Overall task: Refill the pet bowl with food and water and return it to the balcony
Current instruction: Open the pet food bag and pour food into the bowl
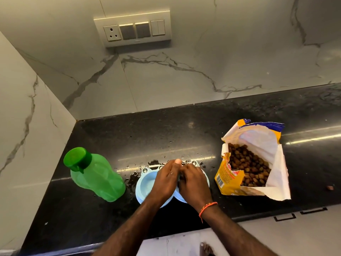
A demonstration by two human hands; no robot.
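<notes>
A light blue double pet bowl (145,183) sits on the black counter near its front edge. Its left compartment holds a little water. My left hand (165,179) lies over the bowl's middle with its fingers fairly straight and reaching the far rim. My right hand (192,180) is pressed against it and covers the right compartment, fingers curled downward. A few brown kibbles (181,176) show in the gap between the hands; what the right fingers hold is hidden. A green water bottle (96,175) with its cap on stands left of the bowl. An open yellow bag of kibble (251,163) lies to the right.
Water is splashed on the black counter (129,137) behind and left of the bowl. One stray kibble (330,188) lies far right. Marble walls close the left side and back, with a switch panel (133,27) above. Drawer handles (285,217) sit under the counter's front edge.
</notes>
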